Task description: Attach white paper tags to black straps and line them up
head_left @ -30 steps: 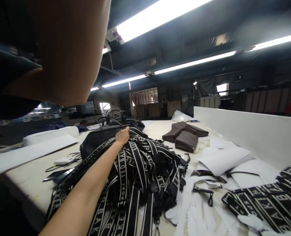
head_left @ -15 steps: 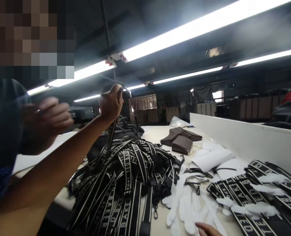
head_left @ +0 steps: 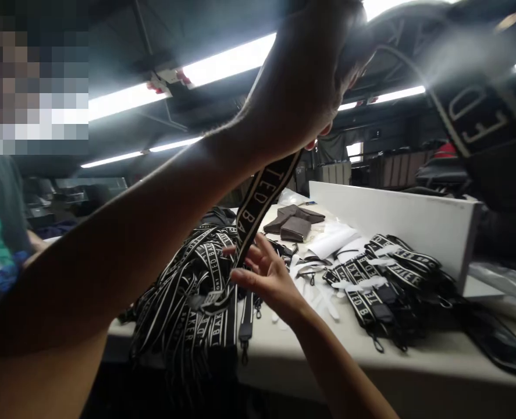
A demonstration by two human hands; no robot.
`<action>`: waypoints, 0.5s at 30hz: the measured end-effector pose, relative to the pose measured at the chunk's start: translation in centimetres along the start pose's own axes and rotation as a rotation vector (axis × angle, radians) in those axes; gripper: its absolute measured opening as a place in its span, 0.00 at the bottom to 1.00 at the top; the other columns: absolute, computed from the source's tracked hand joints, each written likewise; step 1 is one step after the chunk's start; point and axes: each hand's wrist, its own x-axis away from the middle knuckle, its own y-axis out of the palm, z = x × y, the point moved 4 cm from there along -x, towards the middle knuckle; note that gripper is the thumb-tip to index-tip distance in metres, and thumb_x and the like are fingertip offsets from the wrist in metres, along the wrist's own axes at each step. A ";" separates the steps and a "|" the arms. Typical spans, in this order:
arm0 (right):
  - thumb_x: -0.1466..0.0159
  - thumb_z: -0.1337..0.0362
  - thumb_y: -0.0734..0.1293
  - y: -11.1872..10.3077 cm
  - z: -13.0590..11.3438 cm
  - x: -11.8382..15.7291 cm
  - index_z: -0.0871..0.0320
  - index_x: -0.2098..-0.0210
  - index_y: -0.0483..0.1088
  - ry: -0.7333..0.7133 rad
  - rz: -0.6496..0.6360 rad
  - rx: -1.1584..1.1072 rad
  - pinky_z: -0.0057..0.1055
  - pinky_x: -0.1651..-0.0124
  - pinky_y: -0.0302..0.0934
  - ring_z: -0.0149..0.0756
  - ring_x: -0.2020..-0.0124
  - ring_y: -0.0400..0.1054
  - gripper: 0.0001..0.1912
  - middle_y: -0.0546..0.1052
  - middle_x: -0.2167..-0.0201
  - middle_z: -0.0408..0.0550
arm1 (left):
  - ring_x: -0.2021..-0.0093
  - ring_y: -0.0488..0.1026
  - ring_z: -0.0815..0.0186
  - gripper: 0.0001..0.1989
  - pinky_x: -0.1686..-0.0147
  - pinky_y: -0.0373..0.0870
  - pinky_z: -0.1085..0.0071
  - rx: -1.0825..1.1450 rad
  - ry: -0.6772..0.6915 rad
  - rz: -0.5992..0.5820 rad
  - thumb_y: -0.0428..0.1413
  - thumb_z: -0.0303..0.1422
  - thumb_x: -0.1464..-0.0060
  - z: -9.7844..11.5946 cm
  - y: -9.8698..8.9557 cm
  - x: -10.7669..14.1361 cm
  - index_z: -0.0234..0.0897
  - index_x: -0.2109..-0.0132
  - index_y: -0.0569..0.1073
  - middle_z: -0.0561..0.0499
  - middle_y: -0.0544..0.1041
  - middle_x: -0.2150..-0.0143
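Black strap (head_left: 264,198) hangs clamped in the raised left hand (head_left: 312,81); lower down, the right hand (head_left: 273,279) loosely straddles it, thumb and fingers apart.

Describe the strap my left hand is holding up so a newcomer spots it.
Find the pale table with its white partition. Left of that partition, a heap of black straps lies at the table's near edge. The strap passes the right hand and rises to the left hand, lettered like its neighbours but lifted into the air.
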 end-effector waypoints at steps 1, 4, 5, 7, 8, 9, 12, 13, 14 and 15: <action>0.45 0.56 0.77 1.1 -0.6 1.6 0.53 0.36 0.60 0.083 -0.115 -0.099 0.40 0.47 0.64 0.43 0.51 0.70 0.42 0.75 0.52 0.52 | 0.71 0.76 0.63 0.12 0.70 0.72 0.67 0.004 0.020 -0.019 0.49 0.37 0.32 -0.2 0.0 -0.2 0.34 0.59 0.73 0.51 0.72 0.73; 0.47 0.62 0.78 2.5 -2.2 9.1 0.59 0.42 0.69 0.317 -0.271 -0.266 0.30 0.58 0.64 0.34 0.65 0.70 0.35 0.75 0.64 0.48 | 0.78 0.73 0.65 0.15 0.75 0.69 0.67 -0.064 -0.099 -0.140 0.47 0.38 0.32 -3.4 0.6 0.2 0.35 0.61 0.74 0.50 0.74 0.74; 0.47 0.63 0.78 2.2 -2.6 11.7 0.60 0.41 0.67 0.371 -0.229 -0.290 0.28 0.58 0.63 0.33 0.65 0.70 0.36 0.75 0.64 0.48 | 0.79 0.72 0.66 0.15 0.75 0.69 0.67 -0.111 -0.187 -0.216 0.46 0.38 0.32 -5.0 1.3 1.0 0.34 0.59 0.74 0.50 0.74 0.74; 0.43 0.63 0.74 0.9 -3.0 16.1 0.63 0.40 0.66 0.448 -0.074 -0.339 0.26 0.63 0.62 0.32 0.67 0.69 0.32 0.76 0.66 0.51 | 0.80 0.72 0.67 0.11 0.74 0.68 0.68 -0.169 -0.370 -0.433 0.50 0.32 0.34 -8.3 3.7 3.9 0.31 0.58 0.75 0.51 0.73 0.76; 0.41 0.63 0.71 0.1 -3.2 17.9 0.65 0.42 0.67 0.453 0.010 -0.346 0.24 0.67 0.61 0.30 0.70 0.68 0.29 0.76 0.68 0.52 | 0.83 0.71 0.65 0.07 0.76 0.67 0.67 -0.170 -0.429 -0.520 0.54 0.27 0.39 -9.7 5.2 5.9 0.29 0.63 0.76 0.51 0.71 0.80; 0.39 0.63 0.70 -0.6 -3.3 19.3 0.67 0.44 0.68 0.441 0.068 -0.340 0.22 0.71 0.58 0.29 0.73 0.66 0.26 0.76 0.70 0.52 | 0.84 0.69 0.64 0.06 0.77 0.66 0.67 -0.146 -0.507 -0.619 0.55 0.23 0.43 -10.8 6.9 8.3 0.30 0.66 0.77 0.51 0.69 0.82; 0.35 0.59 0.68 -2.2 -3.4 21.9 0.69 0.50 0.69 0.378 0.090 -0.279 0.19 0.79 0.53 0.25 0.82 0.60 0.20 0.76 0.74 0.54 | 0.85 0.67 0.64 0.08 0.80 0.61 0.69 0.137 -0.705 -0.936 0.55 0.23 0.48 -11.7 12.7 16.9 0.34 0.72 0.77 0.51 0.68 0.85; 0.35 0.58 0.68 -2.6 -3.6 22.4 0.68 0.50 0.68 0.370 0.075 -0.264 0.19 0.81 0.52 0.24 0.83 0.59 0.21 0.77 0.73 0.55 | 0.84 0.66 0.65 0.08 0.81 0.60 0.70 0.223 -0.720 -0.981 0.55 0.24 0.48 -11.3 14.3 19.5 0.35 0.72 0.77 0.52 0.69 0.84; 0.34 0.56 0.67 -2.9 -3.8 22.9 0.67 0.51 0.67 0.363 0.073 -0.248 0.20 0.81 0.53 0.24 0.84 0.59 0.21 0.77 0.73 0.56 | 0.84 0.66 0.65 0.08 0.82 0.60 0.71 0.311 -0.737 -1.018 0.54 0.26 0.48 -10.7 15.8 21.8 0.35 0.72 0.77 0.52 0.69 0.84; 0.33 0.55 0.67 -3.3 -4.2 23.2 0.67 0.52 0.66 0.353 0.097 -0.224 0.19 0.82 0.53 0.24 0.84 0.59 0.20 0.78 0.72 0.57 | 0.83 0.66 0.65 0.08 0.82 0.60 0.72 0.388 -0.745 -1.041 0.54 0.29 0.47 -9.9 17.1 23.8 0.35 0.71 0.77 0.51 0.70 0.83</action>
